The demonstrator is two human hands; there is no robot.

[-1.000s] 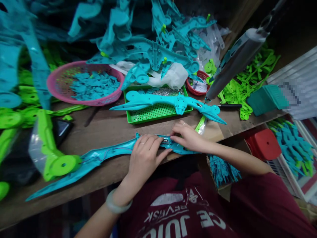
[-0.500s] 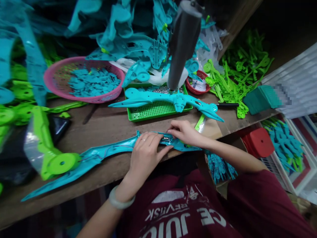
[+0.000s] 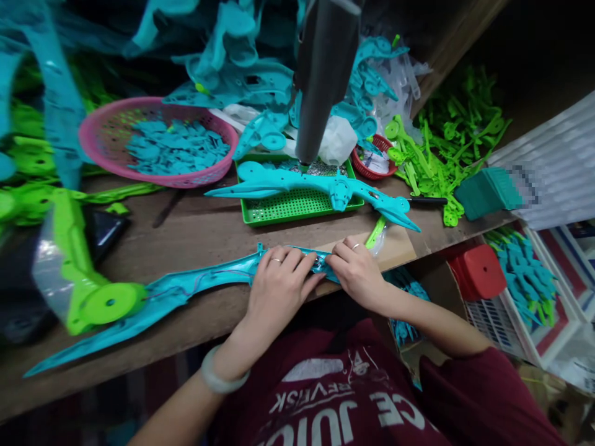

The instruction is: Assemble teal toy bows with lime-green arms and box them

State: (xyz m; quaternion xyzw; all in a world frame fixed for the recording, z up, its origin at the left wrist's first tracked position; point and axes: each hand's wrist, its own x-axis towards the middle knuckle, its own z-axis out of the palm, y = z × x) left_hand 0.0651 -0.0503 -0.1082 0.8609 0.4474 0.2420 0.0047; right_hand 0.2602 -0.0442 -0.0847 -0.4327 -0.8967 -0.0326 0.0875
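Note:
A long blue plastic toy shell (image 3: pixel 204 280) lies with its hollow side up along the table's front edge, a thin wire running inside it. My left hand (image 3: pixel 277 286) grips its middle, fingers over the far wall and thumb by the hollow. Close to the right, my right hand (image 3: pixel 359 272) has its fingers bent and pressed together at the hollow; what they pinch is hidden. Small metallic parts (image 3: pixel 318 262) show between the hands. A green plastic piece with a round disc (image 3: pixel 111 303) rests at the shell's left part.
A blue bow-shaped part (image 3: pixel 297 181) lies across a green tray (image 3: pixel 297 210). Behind are a pink basket (image 3: pixel 158 176) of blue pieces and a small red basket (image 3: pixel 379 170). A dark electric screwdriver (image 3: pixel 325 80) hangs above. Green parts (image 3: pixel 450 148) are heaped at right.
My right hand has shifted a little right and lower along the shell, its fingers now curled in. My left hand stays on the shell. The hanging tool has swung left.

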